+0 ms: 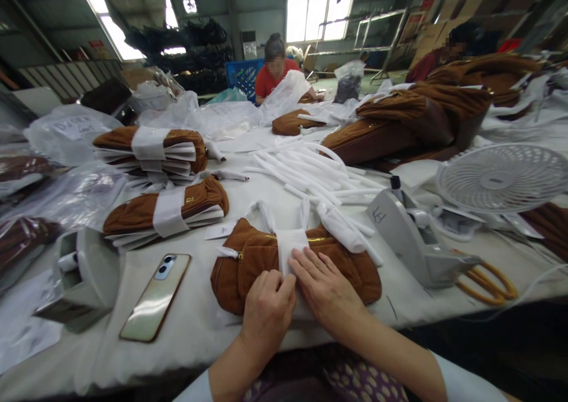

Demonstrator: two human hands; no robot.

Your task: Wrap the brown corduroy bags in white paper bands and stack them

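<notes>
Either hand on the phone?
No, the left hand and right hand are both at the white strip across the brown bag, while the phone lies apart on the table.

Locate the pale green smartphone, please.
In the head view, at left, the smartphone lies between a grey plastic tape dispenser and the frontmost brown corduroy bag.

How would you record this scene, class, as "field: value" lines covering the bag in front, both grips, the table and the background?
Main item: brown bag, lying on the table
Band: white band across its middle; underside hidden
Left grip: fingers curled by the band's lower part
Right grip: fingers extended over band and bag
Left side: phone, grey tape dispenser
Right side: second dispenser, white fan
Background: person in red
</notes>
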